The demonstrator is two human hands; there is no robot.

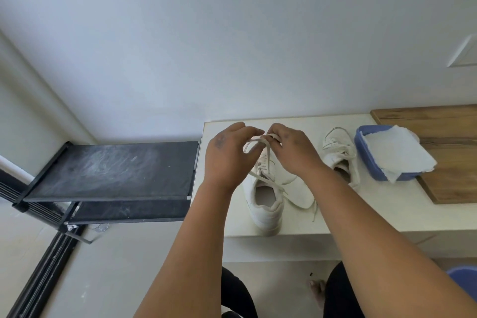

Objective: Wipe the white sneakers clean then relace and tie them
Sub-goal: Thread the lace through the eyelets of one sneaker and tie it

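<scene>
Fingers point(254, 134) of my left hand point(227, 152) and right hand point(291, 148) pinch the lace point(267, 152) above the near sneaker point(265, 204) on the tabletop point(361, 212); second sneaker point(340, 152) beside.

The single head view is looking forward and down from above the person's arms, facing the wall point(232, 33), sitting close over the white bench point(387, 209).
</scene>
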